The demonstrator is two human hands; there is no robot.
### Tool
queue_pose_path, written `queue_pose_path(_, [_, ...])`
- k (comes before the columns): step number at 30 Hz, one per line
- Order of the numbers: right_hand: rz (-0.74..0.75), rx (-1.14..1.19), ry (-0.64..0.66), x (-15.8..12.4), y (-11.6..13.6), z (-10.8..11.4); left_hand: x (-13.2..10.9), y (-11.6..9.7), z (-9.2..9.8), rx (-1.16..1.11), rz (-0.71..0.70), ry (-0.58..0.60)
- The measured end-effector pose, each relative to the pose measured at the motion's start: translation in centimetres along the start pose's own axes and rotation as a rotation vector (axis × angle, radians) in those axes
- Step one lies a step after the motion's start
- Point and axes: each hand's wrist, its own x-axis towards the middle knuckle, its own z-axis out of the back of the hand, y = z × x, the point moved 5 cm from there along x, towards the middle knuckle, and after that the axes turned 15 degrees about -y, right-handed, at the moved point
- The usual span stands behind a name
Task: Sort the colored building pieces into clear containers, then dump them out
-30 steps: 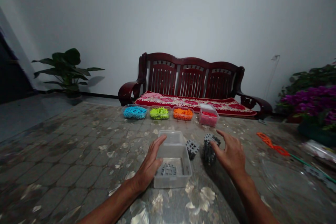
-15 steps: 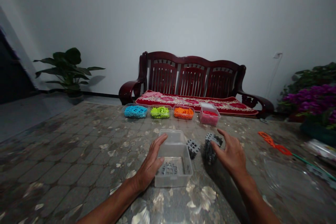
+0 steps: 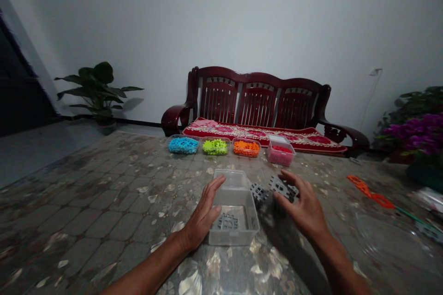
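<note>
Seen from the head camera, my left hand (image 3: 202,214) lies spread against the left wall of the clear plastic box (image 3: 238,238), fingers straight along it and thumb at the rim; it braces the box and is not closed round it. One flat grey piece (image 3: 227,221) lies on the box floor. Just right of the box a small grey cube (image 3: 259,192) sits on the table (image 3: 104,203). Beside the cube, my right hand (image 3: 306,209) has its fingers curled down over the grey block cluster (image 3: 281,186), clamped on its top and far side. I cannot tell whether the cluster is clear of the table.

My judgement is that the hold calls for even pressure on opposite sides of the cluster, since snapped-together pieces could come apart if squeezed at one corner, and for a firm left palm so the light box does not skid on the glossy cloth. The small cube is close to the fingertips and could easily be knocked.

A potted plant (image 3: 98,87) stands far left. Along the table's far edge are a blue tub (image 3: 183,144), a green tub (image 3: 215,146), an orange tub (image 3: 246,147) and a pink tub (image 3: 280,153), well apart from both hands, with a wooden bench (image 3: 259,106) behind them. An orange strip (image 3: 368,191) lies to the right, and purple flowers (image 3: 420,131) are at the edge.
</note>
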Motion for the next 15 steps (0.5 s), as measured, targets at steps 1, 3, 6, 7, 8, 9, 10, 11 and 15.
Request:
queue_pose_path(1, [-0.008, 0.061, 0.078, -0.3, 1.1, -0.5, 0.0, 0.0, -0.1, 0.001, -0.007, 0.001])
queue_pose_path(3, [0.013, 0.149, 0.222, -1.1, 3.5, -1.5, -0.1, 0.1, -0.4, 0.003, -0.014, 0.007])
queue_pose_path(6, [0.094, 0.202, 0.351, -2.2, 6.8, -3.1, -0.2, 0.0, -0.6, -0.008, 0.006, 0.004])
queue_pose_path(7, [0.119, 0.21, 0.379, -2.6, 7.6, -3.7, -0.2, 0.0, -0.6, -0.017, 0.014, 0.001])
queue_pose_path(8, [0.14, 0.22, 0.403, -2.9, 8.3, -4.3, -0.2, -0.1, -0.6, -0.026, 0.022, -0.001])
queue_pose_path(9, [0.156, 0.233, 0.422, -3.2, 8.7, -4.8, -0.2, -0.1, -0.6, -0.033, 0.028, -0.005])
queue_pose_path(10, [0.167, 0.249, 0.432, -3.4, 8.9, -5.2, -0.2, 0.0, -0.6, -0.036, 0.03, -0.007])
queue_pose_path(11, [0.169, 0.266, 0.426, -3.5, 8.8, -5.5, -0.2, 0.1, -0.6, -0.035, 0.026, -0.01])
queue_pose_path(15, [0.075, 0.265, 0.243, -2.6, 5.7, -5.2, -0.2, 0.6, -0.6, -0.021, -0.009, -0.01])
